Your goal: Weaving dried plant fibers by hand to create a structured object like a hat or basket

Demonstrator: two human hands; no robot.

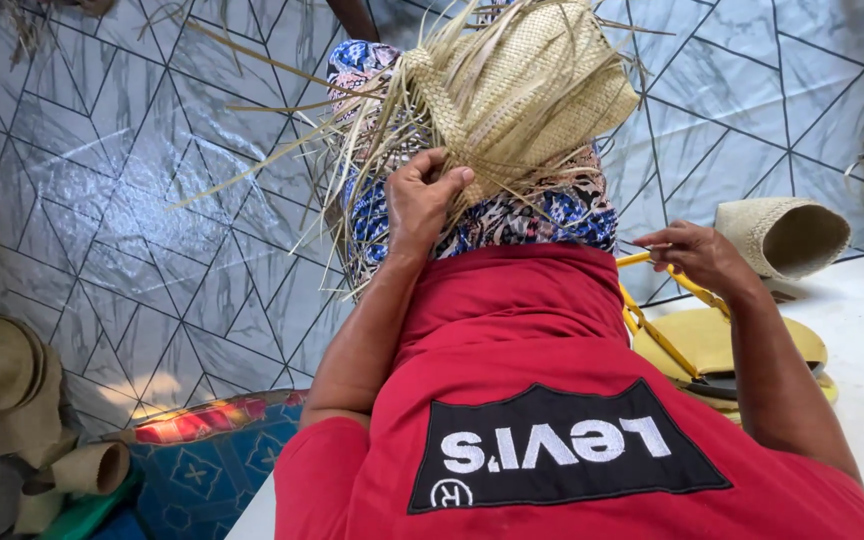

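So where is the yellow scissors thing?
In the head view, the yellow scissors sit on the right, under the right hand, beside a woven straw hat.

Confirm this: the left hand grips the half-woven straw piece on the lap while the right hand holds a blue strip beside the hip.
One thing is wrong. The head view shows the right hand holding a yellow strip, not blue. The left hand does grip the half-woven straw piece on the lap.

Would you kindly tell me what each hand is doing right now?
Left hand: closed on the woven straw piece.
Right hand: closed on the yellow scissors.
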